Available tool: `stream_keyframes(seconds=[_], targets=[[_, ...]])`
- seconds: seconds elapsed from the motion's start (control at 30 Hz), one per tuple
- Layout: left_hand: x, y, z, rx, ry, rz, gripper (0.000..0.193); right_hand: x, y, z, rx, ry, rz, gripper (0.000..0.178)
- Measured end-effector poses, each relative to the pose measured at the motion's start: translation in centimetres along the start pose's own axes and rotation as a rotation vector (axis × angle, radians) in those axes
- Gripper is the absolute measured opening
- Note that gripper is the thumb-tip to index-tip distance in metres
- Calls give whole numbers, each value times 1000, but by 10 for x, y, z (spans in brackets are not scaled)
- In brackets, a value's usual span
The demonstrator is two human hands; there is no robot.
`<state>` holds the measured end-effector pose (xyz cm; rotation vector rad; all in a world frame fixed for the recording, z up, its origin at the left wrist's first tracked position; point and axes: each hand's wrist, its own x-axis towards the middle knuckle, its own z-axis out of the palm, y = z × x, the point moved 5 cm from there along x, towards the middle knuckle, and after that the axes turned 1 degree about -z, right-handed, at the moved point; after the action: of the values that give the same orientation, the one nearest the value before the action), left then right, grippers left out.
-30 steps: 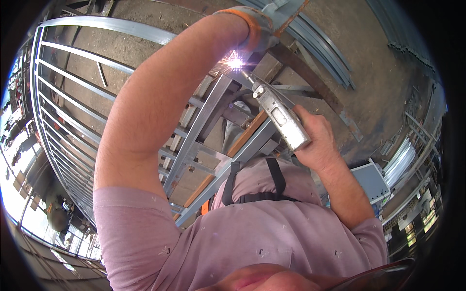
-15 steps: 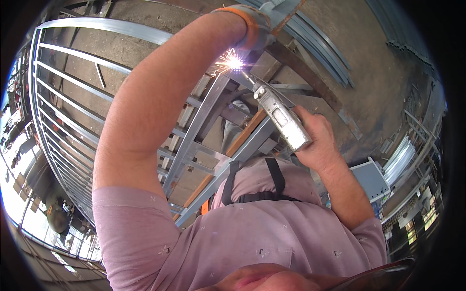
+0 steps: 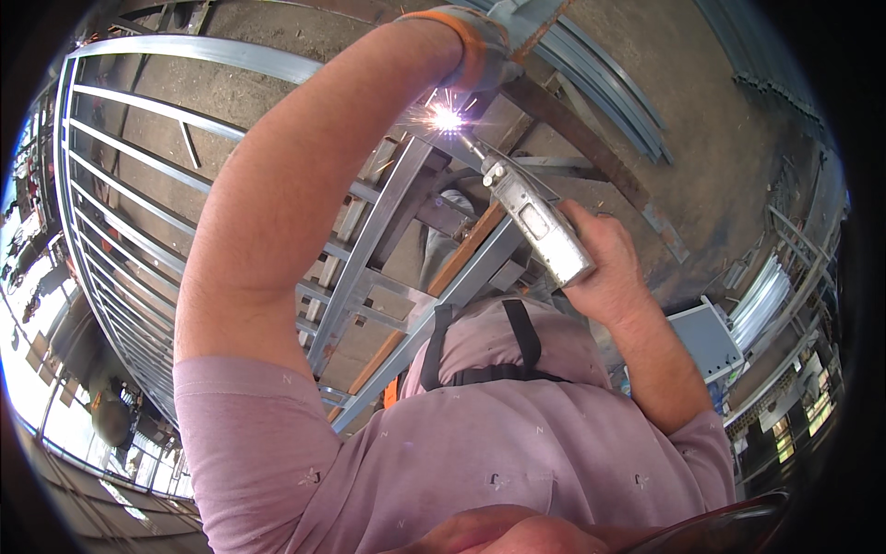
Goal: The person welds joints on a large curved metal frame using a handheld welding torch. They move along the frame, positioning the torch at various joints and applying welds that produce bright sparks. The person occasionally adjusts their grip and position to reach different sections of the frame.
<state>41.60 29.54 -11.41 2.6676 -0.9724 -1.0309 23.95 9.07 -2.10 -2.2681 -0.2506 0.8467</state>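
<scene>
Torch (image 3: 535, 222): one, silver, boxy, slim-nosed; landmark for all entries. Slants away from my body, nose up and to the left.

Right grip (image 3: 604, 263): bare, wrapped around the torch's rear casing; most fingers hidden behind it.

Arc (image 3: 447, 118): one, white-violet, throwing sparks just off the torch's nose. Joint beneath lost in glare.

Left grip (image 3: 480, 60): gloved in grey with an orange cuff, beyond the torch's nose and near the arc. Fingers out of sight; whether spread or pinching a piece, I cannot tell.

Grey steel bar (image 3: 383, 217): left of the torch, running up toward the arc.

Barred metal frame (image 3: 198, 49): farther left of the torch, partly behind my left forearm (image 3: 341, 120).

Wooden strip (image 3: 466, 251): left of the torch's casing, nearer my body than its nose.

Rusty bar (image 3: 592, 150): right of the torch's nose, slanting past the casing.

Handling notes, by my judgement: hold the torch's slant and its nose gap constant; travel slowly and evenly, guiding from the wrist; let the right grip sit firm without squeezing into a tremor. The left grip would do best steadying well clear of the sparks. Bare skin beside the arc is the weak point; sleeves and a second glove would serve.
</scene>
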Motion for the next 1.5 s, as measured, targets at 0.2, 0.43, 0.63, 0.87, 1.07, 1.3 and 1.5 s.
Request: stream_keyframes(seconds=[0.2, 0.43, 0.63, 0.87, 1.07, 1.3, 1.5], targets=[[1, 0, 4, 48, -1, 44, 50, -1, -1, -6, 75, -14, -43, 30], [-5, 1, 3, 33, 6, 31, 51, -2, 0, -9, 45, -8, -38, 34], [-85, -23, -5, -254, 555, -33, 50, -1, 16, -10, -35, 66, -128, 33], [-335, 43, 84, -267, 899, -592, 37, 9, 23, -10, -8, 4, -102, 24], [-408, 201, 213, -480, 724, -904, 37, 16, 38, -14, -68, -22, -109, 32], [-380, 320, 200, -479, 826, -826, 39, 12, 47, -37, -87, -102, -142, 47], [-339, 343, 191, -581, 1030, -726, 45, -58, 58, -92, 283, -30, -131, 53]])
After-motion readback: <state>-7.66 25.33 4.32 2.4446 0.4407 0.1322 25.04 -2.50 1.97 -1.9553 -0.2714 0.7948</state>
